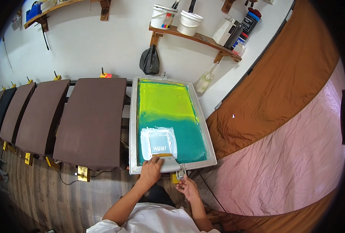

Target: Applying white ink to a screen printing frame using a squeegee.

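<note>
In front of me lies a screen-printing frame (133,128) with a pale rim. Its mesh (180,136) is yellow-green at the far end and teal at the near end. White ink (145,145) surrounds a pale printed patch near its lower left. My left hand (152,171) is closed around the left end of a grey squeegee (169,165) resting at the near edge. My right hand (188,189) is below the frame's near rim, its fingers curled at a metal clamp (181,171). Part of its grip is hidden.
Several brown-covered printing boards (93,120) stand in a row to the left. A wooden shelf (197,37) on the wall carries white buckets (190,23) and bottles. From its left end hangs a black bag (150,61). Brown and pink fabric (273,167) hangs at the right.
</note>
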`<act>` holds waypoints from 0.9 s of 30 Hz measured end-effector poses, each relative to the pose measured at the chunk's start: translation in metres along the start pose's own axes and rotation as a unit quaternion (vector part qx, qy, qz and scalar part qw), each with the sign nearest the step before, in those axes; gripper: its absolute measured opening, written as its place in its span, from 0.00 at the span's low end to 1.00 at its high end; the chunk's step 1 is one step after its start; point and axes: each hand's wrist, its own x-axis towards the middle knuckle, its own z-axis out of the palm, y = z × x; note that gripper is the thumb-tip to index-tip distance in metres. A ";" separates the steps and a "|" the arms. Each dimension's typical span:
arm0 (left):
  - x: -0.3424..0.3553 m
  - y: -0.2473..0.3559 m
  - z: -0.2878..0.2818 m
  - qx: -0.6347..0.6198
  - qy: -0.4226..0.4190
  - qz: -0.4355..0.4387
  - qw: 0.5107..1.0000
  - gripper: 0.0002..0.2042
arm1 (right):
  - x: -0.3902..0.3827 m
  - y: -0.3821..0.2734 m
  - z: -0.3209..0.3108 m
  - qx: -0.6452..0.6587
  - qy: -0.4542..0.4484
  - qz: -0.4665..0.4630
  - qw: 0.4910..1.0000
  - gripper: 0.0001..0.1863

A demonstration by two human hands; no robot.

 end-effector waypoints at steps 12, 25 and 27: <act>0.007 0.007 -0.019 -0.043 0.007 -0.008 0.999 0.24 | -0.004 -0.001 0.006 -0.019 0.015 -0.034 0.999 0.15; 0.018 0.011 -0.034 -0.036 -0.012 -0.030 0.999 0.26 | -0.001 0.005 0.021 -0.050 0.038 -0.124 0.990 0.16; 0.017 0.012 -0.032 -0.043 -0.009 -0.037 0.998 0.26 | -0.005 0.003 0.027 -0.069 0.053 -0.126 0.988 0.15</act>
